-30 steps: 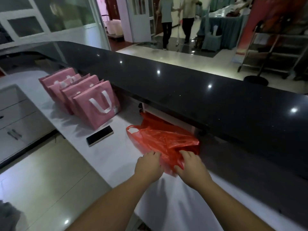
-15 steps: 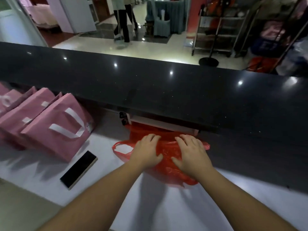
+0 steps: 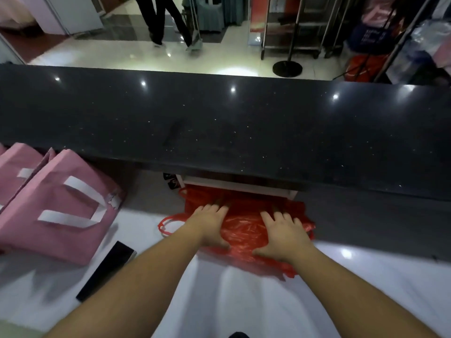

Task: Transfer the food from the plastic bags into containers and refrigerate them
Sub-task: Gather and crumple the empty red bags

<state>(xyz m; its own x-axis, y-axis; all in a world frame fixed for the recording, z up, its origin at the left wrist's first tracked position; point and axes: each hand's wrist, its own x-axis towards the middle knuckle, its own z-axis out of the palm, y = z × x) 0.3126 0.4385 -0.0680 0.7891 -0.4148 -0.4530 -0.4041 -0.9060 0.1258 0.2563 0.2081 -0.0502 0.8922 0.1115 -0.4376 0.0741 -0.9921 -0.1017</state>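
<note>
A crumpled red plastic bag [image 3: 244, 230] lies on the white counter [image 3: 244, 301], partly tucked under the raised black ledge. My left hand [image 3: 210, 224] rests flat on the bag's left side, fingers spread and pointing away from me. My right hand [image 3: 284, 236] lies flat on its right side, fingers apart. One red handle loop [image 3: 168, 224] sticks out to the left of my left hand. What is inside the bag is hidden. No containers show.
A high black stone ledge [image 3: 219, 123] overhangs the counter's far side. Pink gift bags [image 3: 61, 211] lie at the left, with a black phone [image 3: 107, 270] beside them. Beyond the ledge are a person's legs [image 3: 166, 20], metal racks [image 3: 292, 28] and a stand base [image 3: 287, 68].
Both hands slid forward from the bag's near edge onto its top, pressing it flat. My view came closer and tilted down, and the pink bags shifted left in the frame.
</note>
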